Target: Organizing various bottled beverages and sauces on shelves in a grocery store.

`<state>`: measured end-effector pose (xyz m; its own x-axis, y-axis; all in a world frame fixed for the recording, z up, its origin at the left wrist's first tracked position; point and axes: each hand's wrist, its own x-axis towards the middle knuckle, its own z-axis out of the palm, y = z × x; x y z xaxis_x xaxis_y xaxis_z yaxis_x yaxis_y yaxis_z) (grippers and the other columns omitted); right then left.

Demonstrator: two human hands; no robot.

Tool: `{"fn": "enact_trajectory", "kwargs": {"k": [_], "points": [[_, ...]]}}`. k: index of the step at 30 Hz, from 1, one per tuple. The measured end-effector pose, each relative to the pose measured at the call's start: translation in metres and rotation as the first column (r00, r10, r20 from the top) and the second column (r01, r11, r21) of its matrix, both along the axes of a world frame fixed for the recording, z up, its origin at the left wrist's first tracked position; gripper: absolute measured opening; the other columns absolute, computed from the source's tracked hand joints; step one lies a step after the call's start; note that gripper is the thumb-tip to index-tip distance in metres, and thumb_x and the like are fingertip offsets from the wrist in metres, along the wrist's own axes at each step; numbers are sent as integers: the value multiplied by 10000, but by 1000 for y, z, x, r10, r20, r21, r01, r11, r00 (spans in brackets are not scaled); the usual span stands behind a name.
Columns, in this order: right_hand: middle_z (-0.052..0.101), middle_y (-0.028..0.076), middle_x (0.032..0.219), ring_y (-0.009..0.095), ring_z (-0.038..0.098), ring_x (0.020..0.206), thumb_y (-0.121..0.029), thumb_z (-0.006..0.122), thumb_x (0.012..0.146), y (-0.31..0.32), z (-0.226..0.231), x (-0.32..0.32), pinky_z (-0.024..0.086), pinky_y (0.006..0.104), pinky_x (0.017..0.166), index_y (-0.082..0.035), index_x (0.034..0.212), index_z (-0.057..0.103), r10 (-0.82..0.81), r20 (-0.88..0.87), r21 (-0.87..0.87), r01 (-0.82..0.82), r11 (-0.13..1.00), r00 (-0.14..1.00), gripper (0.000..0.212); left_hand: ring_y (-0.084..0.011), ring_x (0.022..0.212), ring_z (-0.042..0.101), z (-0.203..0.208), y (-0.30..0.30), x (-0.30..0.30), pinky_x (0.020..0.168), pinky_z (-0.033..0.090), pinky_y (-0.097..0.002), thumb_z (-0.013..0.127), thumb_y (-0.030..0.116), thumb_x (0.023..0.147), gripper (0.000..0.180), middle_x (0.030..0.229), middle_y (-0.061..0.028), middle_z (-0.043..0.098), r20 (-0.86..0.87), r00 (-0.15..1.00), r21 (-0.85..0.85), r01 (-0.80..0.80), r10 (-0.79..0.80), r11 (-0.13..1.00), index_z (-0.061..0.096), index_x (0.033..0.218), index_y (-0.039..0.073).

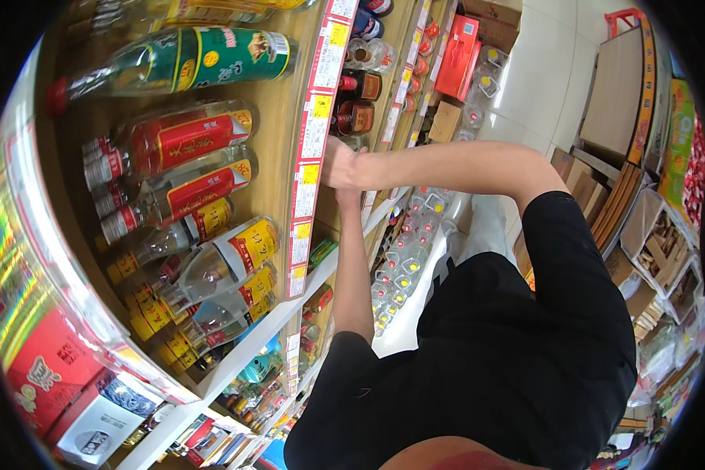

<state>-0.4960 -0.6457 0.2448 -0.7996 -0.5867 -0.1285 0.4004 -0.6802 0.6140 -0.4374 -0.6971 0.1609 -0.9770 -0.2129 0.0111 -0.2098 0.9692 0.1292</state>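
Observation:
Both my arms reach into a lower shelf, past the price-label strip [315, 137] on the edge of the upper shelf. My right hand [340, 163] is bent at the wrist, its fingers hidden behind that strip. My left hand [348, 197] comes up below it and is mostly covered by the right wrist and the shelf edge. Whether either one holds anything cannot be made out. Nearest to them are a dark bottle with an orange-red label [356, 117] and, partly covered by my right hand, a clear glass piece [356, 143].
Red-labelled clear bottles [204, 145], a green-labelled bottle [211, 59] and yellow-capped bottles [239, 251] fill the upper shelf. Clear jugs [403, 258] with red and yellow caps stand on the floor beside a red box [457, 59]. Wooden shelving [611, 94] stands across the tiled aisle [536, 70].

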Motion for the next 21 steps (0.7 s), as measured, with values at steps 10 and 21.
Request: {"fn": "enact_trajectory", "kwargs": {"k": [10,21], "points": [[504,66,1239,220,455,1211,-537,928,534,51,69,-49,444,374,995,-136,1338,450,97,351,59,-125,990,932,1018,-149,1324,520,34,28,-41,1135,400,-343,595,298,999,558,1525,-121,495,293,870,630,-487,396,605,489,1471,20],[478,206,1401,349,592,1059,-168,770,720,146,111,-68,562,441,874,-16,1339,521,968,-173,31,983,-180,182,685,-225,1303,534,87,50,-66,1110,423,-388,795,339,845,704,1437,-176,559,354,782,558,-617,513,556,541,1383,-37]]}}
